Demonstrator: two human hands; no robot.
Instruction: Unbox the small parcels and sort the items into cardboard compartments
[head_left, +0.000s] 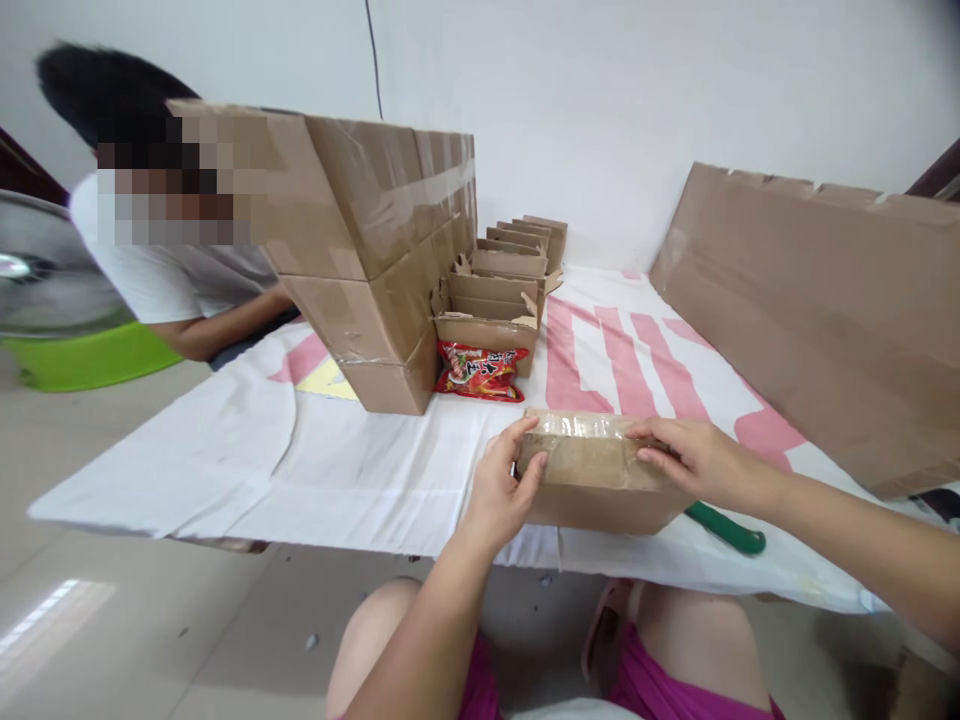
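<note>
In front of me on the table lies a small cardboard box (600,505), with shiny clear tape (577,426) along its top edge. My left hand (506,480) grips the box's left end, thumb on the near side and fingers over the corner. At the right end, my right hand (679,455) holds the top edge between thumb and fingers. A green handle (727,530) sticks out from beside the box, under my right forearm; the rest of that tool is hidden. Just beyond the box sits a red printed food packet (481,372).
Stacked cardboard boxes (390,220) stand at left, with a row of open cartons (491,300) beside them. A large cardboard sheet or box (817,320) rises at right. Behind the stack sits a person (180,270), near a fan (60,270). A white-and-pink cloth (375,465) covers the table.
</note>
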